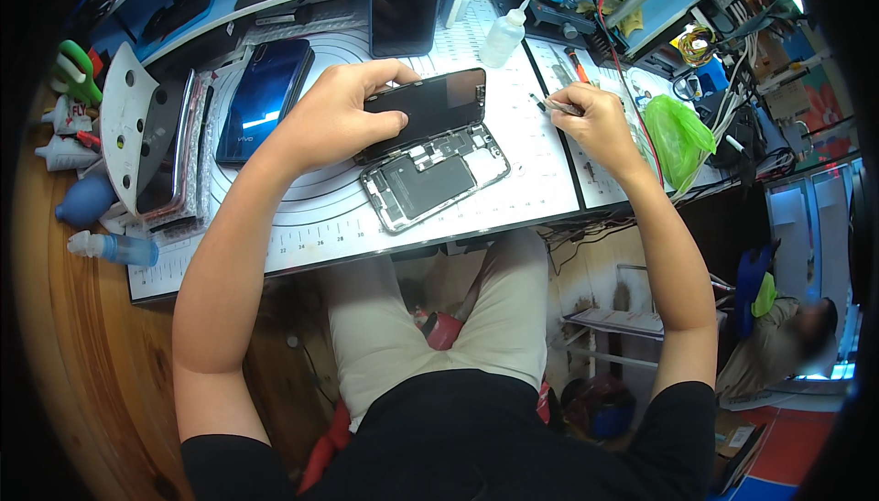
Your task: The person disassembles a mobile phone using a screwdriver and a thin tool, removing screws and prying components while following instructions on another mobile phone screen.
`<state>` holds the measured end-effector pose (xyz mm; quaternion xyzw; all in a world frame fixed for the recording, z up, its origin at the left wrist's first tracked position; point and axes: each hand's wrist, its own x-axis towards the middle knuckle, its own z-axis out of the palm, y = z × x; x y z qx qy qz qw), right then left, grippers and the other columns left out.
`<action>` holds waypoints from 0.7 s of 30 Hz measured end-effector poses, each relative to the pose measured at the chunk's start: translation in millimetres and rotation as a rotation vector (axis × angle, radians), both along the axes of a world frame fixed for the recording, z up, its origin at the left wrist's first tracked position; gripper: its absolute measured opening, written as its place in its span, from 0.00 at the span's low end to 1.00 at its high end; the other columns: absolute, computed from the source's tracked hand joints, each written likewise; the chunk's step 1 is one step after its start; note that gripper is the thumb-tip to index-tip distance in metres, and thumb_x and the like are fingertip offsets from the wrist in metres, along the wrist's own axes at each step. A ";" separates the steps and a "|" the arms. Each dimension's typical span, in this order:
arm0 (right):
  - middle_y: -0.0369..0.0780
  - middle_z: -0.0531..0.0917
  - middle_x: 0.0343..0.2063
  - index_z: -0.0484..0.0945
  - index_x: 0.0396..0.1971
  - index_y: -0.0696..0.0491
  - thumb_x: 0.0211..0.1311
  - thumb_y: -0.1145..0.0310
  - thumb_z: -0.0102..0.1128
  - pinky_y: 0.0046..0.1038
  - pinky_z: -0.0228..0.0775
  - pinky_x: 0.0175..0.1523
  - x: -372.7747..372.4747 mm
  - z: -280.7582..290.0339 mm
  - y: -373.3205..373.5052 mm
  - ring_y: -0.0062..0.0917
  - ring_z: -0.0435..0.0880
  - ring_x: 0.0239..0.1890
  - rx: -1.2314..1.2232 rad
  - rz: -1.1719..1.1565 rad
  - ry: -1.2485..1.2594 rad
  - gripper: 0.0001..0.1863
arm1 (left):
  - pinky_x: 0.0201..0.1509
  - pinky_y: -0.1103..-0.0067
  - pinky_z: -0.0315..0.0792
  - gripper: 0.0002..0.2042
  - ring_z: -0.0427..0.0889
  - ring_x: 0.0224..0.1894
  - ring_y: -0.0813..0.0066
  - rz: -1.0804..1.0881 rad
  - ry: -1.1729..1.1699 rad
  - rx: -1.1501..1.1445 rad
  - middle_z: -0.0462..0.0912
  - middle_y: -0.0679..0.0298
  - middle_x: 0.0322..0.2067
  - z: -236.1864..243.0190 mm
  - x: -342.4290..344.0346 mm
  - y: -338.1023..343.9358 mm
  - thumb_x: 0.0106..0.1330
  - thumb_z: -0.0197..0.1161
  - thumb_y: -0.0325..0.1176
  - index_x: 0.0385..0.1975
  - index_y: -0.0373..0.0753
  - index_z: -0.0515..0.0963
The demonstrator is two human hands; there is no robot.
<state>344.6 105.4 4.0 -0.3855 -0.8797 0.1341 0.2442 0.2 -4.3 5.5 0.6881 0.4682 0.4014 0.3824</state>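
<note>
My left hand (334, 116) grips a black phone screen panel (444, 96), thumb on its dark face and fingers at its upper edge. The panel is tilted up along the back edge of an opened phone body (430, 190), whose battery and boards show. To their right, my right hand (591, 121) pinches a small thin tool (558, 105) over the mat. Behind them stand a dark upright phone (401, 6) and a translucent squeeze bottle (502, 38). A blue-backed phone (252, 107) lies left of my left hand.
A green plastic bag (673, 144) and cables sit right. A stack of trays (174, 162), a blue blower (84, 199) and a spray bottle (114, 246) crowd the left. Shelves and equipment line the back. The desk edge (394, 245) crosses above my lap. Another person (769, 345) is at right.
</note>
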 end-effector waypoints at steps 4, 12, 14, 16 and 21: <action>0.43 0.87 0.32 0.86 0.36 0.61 0.55 0.75 0.70 0.29 0.75 0.42 -2.6 -3.7 6.1 0.30 0.86 0.34 0.005 -0.019 -0.030 0.09 | 0.45 0.77 0.78 0.18 0.84 0.36 0.76 -0.002 0.000 -0.001 0.88 0.56 0.34 -1.0 -1.1 -1.0 0.59 0.62 0.26 0.50 0.30 0.80; 0.37 0.83 0.30 0.86 0.44 0.59 0.61 0.73 0.69 0.23 0.69 0.38 -10.0 9.1 -15.1 0.21 0.79 0.31 0.008 -0.037 0.041 0.12 | 0.45 0.79 0.77 0.17 0.84 0.37 0.79 -0.020 0.012 -0.015 0.87 0.59 0.35 -0.7 -1.1 -0.3 0.60 0.62 0.25 0.50 0.31 0.80; 0.34 0.78 0.30 0.84 0.50 0.58 0.65 0.71 0.69 0.22 0.66 0.36 -19.1 17.2 -31.6 0.19 0.74 0.32 -0.013 0.038 0.051 0.15 | 0.49 0.81 0.76 0.16 0.83 0.41 0.81 -0.031 0.030 -0.097 0.86 0.63 0.39 5.5 -2.3 -2.6 0.62 0.63 0.23 0.50 0.31 0.79; 0.37 0.79 0.31 0.85 0.49 0.57 0.65 0.69 0.69 0.25 0.68 0.36 -25.9 17.8 -47.9 0.24 0.76 0.30 0.004 0.093 0.068 0.15 | 0.49 0.81 0.76 0.16 0.83 0.41 0.81 -0.024 0.041 -0.086 0.86 0.63 0.38 5.2 -2.3 -2.9 0.62 0.63 0.23 0.50 0.31 0.79; 0.42 0.81 0.33 0.83 0.50 0.56 0.65 0.75 0.66 0.32 0.72 0.36 -35.3 14.8 -75.0 0.35 0.79 0.28 0.113 0.202 0.021 0.14 | 0.48 0.81 0.76 0.16 0.83 0.40 0.81 -0.033 0.018 -0.056 0.86 0.63 0.37 2.2 -3.3 -1.9 0.62 0.63 0.24 0.50 0.31 0.79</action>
